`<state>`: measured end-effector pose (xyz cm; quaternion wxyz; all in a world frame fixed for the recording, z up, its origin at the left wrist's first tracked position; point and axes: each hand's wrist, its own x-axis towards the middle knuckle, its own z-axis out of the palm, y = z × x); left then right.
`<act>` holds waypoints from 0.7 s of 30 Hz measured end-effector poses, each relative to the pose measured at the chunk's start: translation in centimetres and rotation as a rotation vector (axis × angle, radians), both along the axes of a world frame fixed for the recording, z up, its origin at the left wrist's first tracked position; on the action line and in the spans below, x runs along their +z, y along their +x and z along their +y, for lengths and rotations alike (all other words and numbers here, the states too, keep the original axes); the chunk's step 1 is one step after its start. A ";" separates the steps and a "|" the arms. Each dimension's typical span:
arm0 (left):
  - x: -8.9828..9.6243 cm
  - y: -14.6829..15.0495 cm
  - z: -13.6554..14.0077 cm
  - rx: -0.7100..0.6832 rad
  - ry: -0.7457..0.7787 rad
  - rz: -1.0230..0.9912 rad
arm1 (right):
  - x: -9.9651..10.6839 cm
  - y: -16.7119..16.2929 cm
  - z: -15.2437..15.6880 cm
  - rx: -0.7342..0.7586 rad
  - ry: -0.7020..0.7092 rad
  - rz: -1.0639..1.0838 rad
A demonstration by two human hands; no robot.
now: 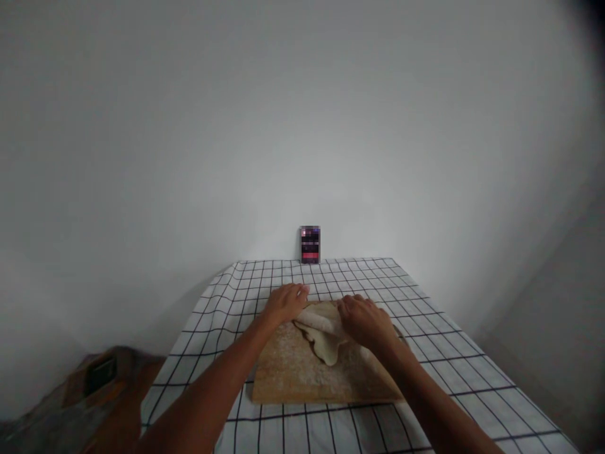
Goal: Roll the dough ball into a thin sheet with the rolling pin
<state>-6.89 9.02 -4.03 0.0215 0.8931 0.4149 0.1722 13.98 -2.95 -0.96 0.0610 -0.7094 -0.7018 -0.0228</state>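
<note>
A pale sheet of dough [327, 345] lies on a floured wooden board [288, 372]. Its upper part forms a thick roll or fold between my hands, and a loose flap with an uneven edge hangs toward me. Whether anything is inside the roll is hidden. My left hand [286, 302] curves over the roll's left end near the board's far left corner, fingers close together. At the right end, my right hand [365, 320] is closed on the dough with its fingers curled and knuckles up.
A white tablecloth with a black grid [212, 334] covers the table under the board. Against the wall at the far edge stands a small upright device with a blurred screen [311, 244]. A brown box-like object [101, 375] is low at the left, beside the table.
</note>
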 end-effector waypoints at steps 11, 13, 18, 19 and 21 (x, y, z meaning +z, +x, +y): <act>-1.2 -3.4 -4.3 0.021 0.103 -0.034 | 0.6 -2.5 -3.8 -0.036 -0.033 0.064; -1.2 -3.9 -5.1 0.012 0.123 -0.034 | 0.2 -3.1 -4.5 -0.047 0.005 0.090; -0.3 -3.6 -5.2 0.041 0.099 0.021 | -1.1 -3.3 -4.9 -0.047 0.080 0.125; 0.0 -3.4 -4.9 0.038 0.082 0.036 | -1.1 -3.1 -4.7 -0.042 0.071 0.119; 0.3 -2.8 -4.0 0.029 0.052 0.052 | -1.0 -2.6 -4.0 -0.038 0.050 0.095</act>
